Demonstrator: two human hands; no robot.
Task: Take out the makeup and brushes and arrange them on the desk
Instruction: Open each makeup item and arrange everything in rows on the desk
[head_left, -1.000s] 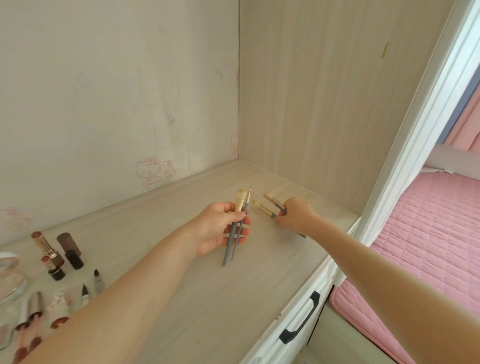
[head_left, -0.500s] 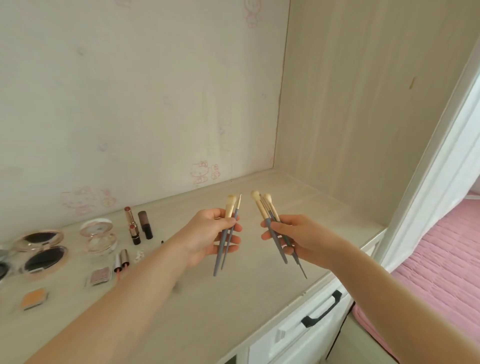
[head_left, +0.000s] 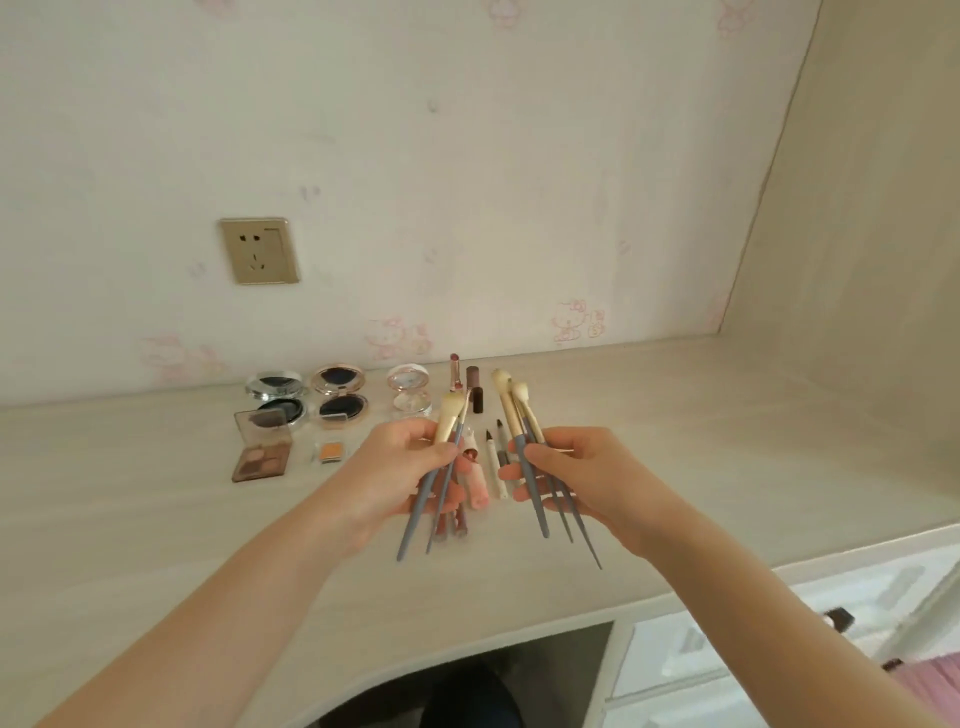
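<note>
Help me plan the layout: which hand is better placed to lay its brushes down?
Right, probably. The right hand holds its brushes next to bare desk; the left hand hangs over tubes already lying there.

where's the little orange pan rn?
In the head view, the small orange pan lies on the desk left of centre, between the brown eyeshadow palette and the left hand, just in front of the rose-gold compact.

Soft even daylight; edges warped, maybe sl. blurry.
</note>
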